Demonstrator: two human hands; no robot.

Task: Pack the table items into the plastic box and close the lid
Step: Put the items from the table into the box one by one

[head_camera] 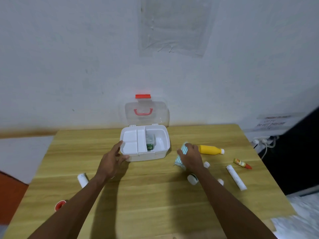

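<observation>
A white plastic box (162, 153) stands open at the table's far middle, its clear lid (145, 112) with a red handle raised against the wall. A white tray insert (133, 141) fills the box's left half; a small green item (149, 146) lies in the right half. My left hand (113, 159) rests on the box's left front corner, fingers spread. My right hand (189, 156) grips a teal striped packet (183, 150) lying on the table to the right of the box. A yellow bottle (210, 150) lies just beyond that hand.
On the wooden table (151, 195) lie a small orange-tipped tube (242, 163), a long white roll (236, 177), small white containers (192, 179), a white bottle (82, 180) at the left and a red-rimmed roll (60, 204). Cables and a socket (262, 140) sit at the right.
</observation>
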